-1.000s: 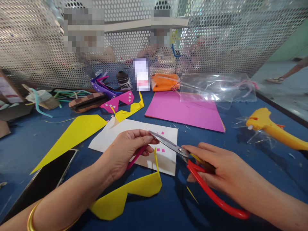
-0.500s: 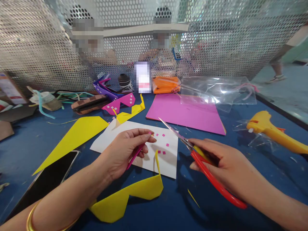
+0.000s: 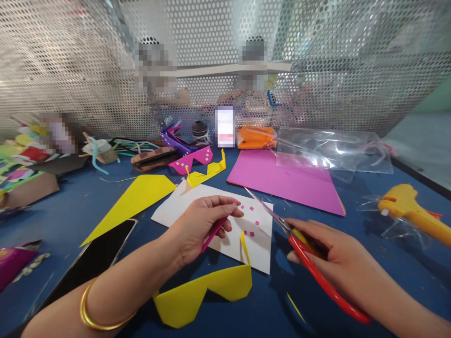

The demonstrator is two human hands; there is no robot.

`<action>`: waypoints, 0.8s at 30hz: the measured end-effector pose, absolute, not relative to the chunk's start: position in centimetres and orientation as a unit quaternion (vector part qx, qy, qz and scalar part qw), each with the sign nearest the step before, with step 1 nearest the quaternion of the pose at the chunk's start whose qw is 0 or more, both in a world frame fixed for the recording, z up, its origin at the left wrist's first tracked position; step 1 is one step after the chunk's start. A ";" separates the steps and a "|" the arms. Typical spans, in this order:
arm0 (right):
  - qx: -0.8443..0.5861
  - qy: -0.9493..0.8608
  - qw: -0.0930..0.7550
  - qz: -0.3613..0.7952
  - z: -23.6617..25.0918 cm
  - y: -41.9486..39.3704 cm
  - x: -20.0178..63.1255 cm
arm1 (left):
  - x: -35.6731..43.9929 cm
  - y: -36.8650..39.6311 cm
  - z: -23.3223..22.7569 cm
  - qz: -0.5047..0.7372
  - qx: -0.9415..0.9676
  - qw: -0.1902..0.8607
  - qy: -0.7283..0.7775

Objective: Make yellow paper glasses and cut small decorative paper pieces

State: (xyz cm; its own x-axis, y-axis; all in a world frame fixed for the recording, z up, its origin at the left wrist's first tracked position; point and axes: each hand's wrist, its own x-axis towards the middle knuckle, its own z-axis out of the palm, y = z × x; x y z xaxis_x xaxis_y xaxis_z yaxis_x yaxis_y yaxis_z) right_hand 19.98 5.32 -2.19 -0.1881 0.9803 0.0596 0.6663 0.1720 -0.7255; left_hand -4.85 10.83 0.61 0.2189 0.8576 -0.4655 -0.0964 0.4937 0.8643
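Note:
My left hand [image 3: 207,220] is closed on a narrow pink foam strip [image 3: 213,234], with a tiny pink bit at the fingertips. Beneath it lies a white sheet [image 3: 176,206] with several small pink squares [image 3: 252,234] scattered on its right part. My right hand [image 3: 327,249] grips the red and yellow handles of scissors [image 3: 278,220]; the slim blades look closed and point up and left, over the sheet's right edge. Close to me, yellow foam glasses [image 3: 183,295] rest on the table, one arm sticking up over the sheet.
Behind the sheet are smaller yellow glasses [image 3: 207,174], pink glasses with white squares [image 3: 192,159] and magenta foam sheets [image 3: 285,180]. A yellow glue gun [image 3: 401,206] lies right. On the left are a yellow foam piece [image 3: 137,202] and a dark phone [image 3: 95,258]. Perforated metal [image 3: 211,28] borders the back.
The camera view has swung left and up, so everything sits lower and farther right in the picture. Both hands keep nearly the same pose over the sheet, with strip and scissors still held.

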 end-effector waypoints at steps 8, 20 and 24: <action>-0.561 -0.733 0.263 0.281 -2.3 5.6 20.2 | -4.9 10.7 0.5 0.346 0.367 0.691 0.518; -0.567 -0.729 0.260 0.284 -2.3 5.4 20.0 | -4.8 10.5 0.5 0.342 0.361 0.693 0.522; -0.561 -0.742 0.249 0.272 -2.2 5.5 20.1 | -4.7 10.5 0.5 0.339 0.363 0.696 0.518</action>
State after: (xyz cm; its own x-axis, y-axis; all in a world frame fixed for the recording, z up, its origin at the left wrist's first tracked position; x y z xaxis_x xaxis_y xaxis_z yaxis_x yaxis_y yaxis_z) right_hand 20.14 5.47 -2.24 -0.2474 0.9668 0.0643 0.6964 0.2236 -0.6819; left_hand -4.71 10.50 0.51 0.2330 0.8480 -0.4761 -0.0957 0.5072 0.8565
